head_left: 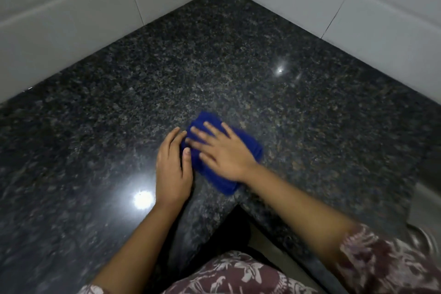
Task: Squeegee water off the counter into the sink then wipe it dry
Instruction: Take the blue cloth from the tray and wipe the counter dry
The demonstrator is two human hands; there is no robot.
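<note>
Counter (238, 59) of dark speckled granite is running into a corner of white tiled walls (71, 19), glinting under lights. You are pressing a folded blue cloth (248, 148) near its front edge, right hand (224, 150) spread flat on top, left hand (173, 162) resting beside, fingers together, touching it.
</note>
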